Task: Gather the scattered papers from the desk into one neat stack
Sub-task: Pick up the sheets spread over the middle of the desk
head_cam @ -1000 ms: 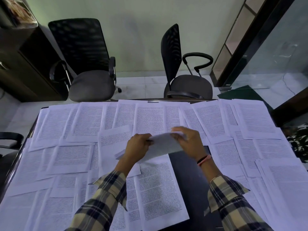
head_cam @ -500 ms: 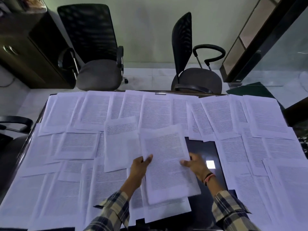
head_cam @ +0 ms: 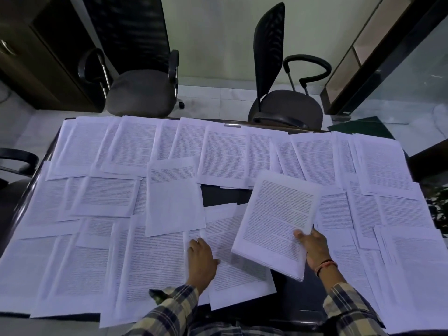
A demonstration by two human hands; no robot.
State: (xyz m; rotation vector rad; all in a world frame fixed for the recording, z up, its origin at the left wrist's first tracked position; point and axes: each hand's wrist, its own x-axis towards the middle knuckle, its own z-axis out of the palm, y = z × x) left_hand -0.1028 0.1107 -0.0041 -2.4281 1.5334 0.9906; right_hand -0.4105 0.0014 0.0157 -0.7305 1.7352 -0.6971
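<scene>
Printed white sheets cover almost all of the dark desk (head_cam: 224,192). My right hand (head_cam: 312,246) grips the near right corner of a thin stack of sheets (head_cam: 276,221), held tilted just above the desk right of centre. My left hand (head_cam: 201,260) lies flat, fingers spread, on a single printed sheet (head_cam: 232,258) at the near middle of the desk. A mostly blank sheet (head_cam: 173,200) lies just beyond my left hand. Further sheets (head_cam: 225,156) overlap in rows along the far edge and both sides.
Two black office chairs (head_cam: 140,90) (head_cam: 286,107) stand behind the far edge of the desk. A third chair's armrest (head_cam: 17,158) shows at the left. A dark cabinet (head_cam: 36,57) stands at the back left, a glass partition (head_cam: 400,81) at the right.
The stack has moved right and lifted, now held by my right hand alone. My left hand has let go of it and come down onto a sheet on the desk.
</scene>
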